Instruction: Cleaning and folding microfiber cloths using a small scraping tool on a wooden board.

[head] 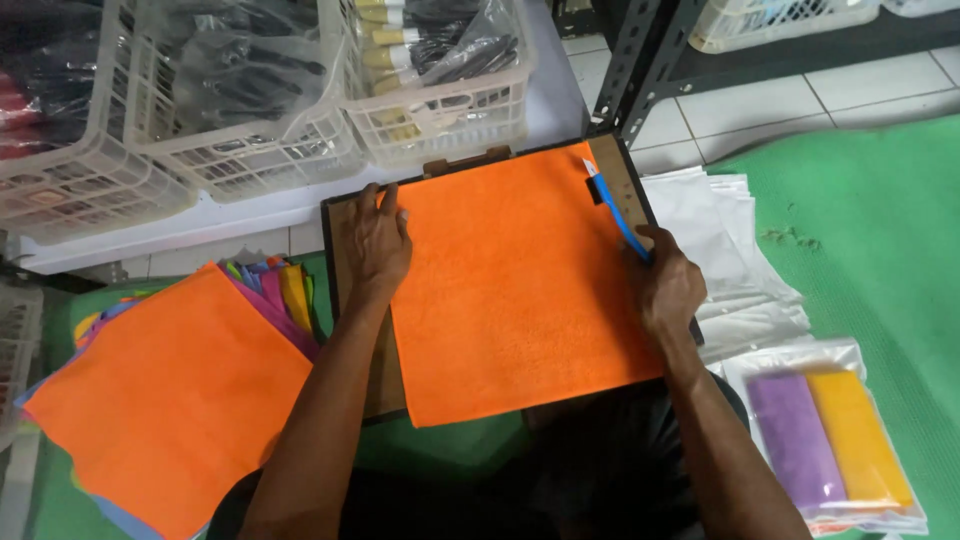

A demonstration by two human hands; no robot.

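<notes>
**Two hands at the edges of an orange cloth on a board**

The left hand [377, 243] lies flat, fingers spread, on the upper left corner of a square orange microfibre cloth [510, 285], pressing it down without gripping anything. The right hand [665, 285] rests at the cloth's right edge, its fingers closed around a slim blue plastic strip [618, 215] that runs up along that edge.

The cloth lies spread on a dark-framed brown board [356, 300], covering most of it. Left of the board sits a stack of coloured cloths [170, 395] with another orange one on top. Right of the board lies a pile of white flat bags [740, 250], and nearer the person a clear bag holding a purple and a yellow folded cloth [830, 440]. Beyond the board stand white plastic baskets [300, 130] with dark packaged goods. A green mat [880, 220] covers the floor to the board's right.
</notes>
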